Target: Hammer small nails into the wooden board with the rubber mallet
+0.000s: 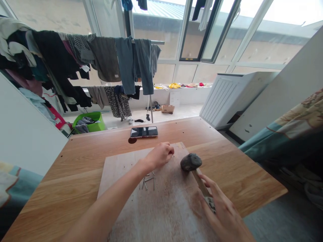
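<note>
Left hand (160, 154) low over the board (151, 215), near its far right corner. Fingers curled in a tight pinch; a small pale tip at them, probably a nail (173, 155), mostly hidden. Right hand (224, 208) wrapped around the handle of the hammer (191, 162), whose head sits by the board's right edge, just beside the left hand. Cannot tell whether the head touches down.

Risks, as judged: a skewed swing could catch the left fingers, since they pinch so close to the tip. A loosened pinch could let the nail tilt or bend. No clamp seen on the board, so a blow could shift it; loose nails (149, 179) could jump or roll from the same shock. A nail driven too deep might bite into the table (63, 174).

Count: one hammer, one board, one table. Loose nails on the board, just beside the left forearm (123, 191): at least five, overlap blurring the tally. One nail, probably, in the fingers. One phone (143, 131) on the table, beyond the board. One green tub (99, 125) past the table.
</note>
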The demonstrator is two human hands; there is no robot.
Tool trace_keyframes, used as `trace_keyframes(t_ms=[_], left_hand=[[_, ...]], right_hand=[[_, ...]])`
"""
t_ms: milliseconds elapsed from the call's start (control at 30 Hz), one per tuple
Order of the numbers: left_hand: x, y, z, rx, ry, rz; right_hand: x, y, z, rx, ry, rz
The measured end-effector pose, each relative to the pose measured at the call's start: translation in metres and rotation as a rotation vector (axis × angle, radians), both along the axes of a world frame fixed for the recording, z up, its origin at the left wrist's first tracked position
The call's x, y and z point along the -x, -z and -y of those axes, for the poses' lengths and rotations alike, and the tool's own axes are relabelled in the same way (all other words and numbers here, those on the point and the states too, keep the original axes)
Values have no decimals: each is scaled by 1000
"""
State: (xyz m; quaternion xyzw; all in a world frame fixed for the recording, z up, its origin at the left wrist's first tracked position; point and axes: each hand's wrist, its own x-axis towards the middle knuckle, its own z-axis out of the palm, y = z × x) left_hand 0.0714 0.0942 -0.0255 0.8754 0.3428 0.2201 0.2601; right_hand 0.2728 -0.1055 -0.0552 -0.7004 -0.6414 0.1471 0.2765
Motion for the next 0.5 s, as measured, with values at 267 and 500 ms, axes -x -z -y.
trace_keyframes(t_ms=[267, 500], left_hand=[[-8, 13, 4, 37, 72, 124], [-7, 32, 3, 222, -13, 341]], right_hand=[[-8, -12, -5, 239, 12, -188], [0, -26, -16, 416, 24, -539]])
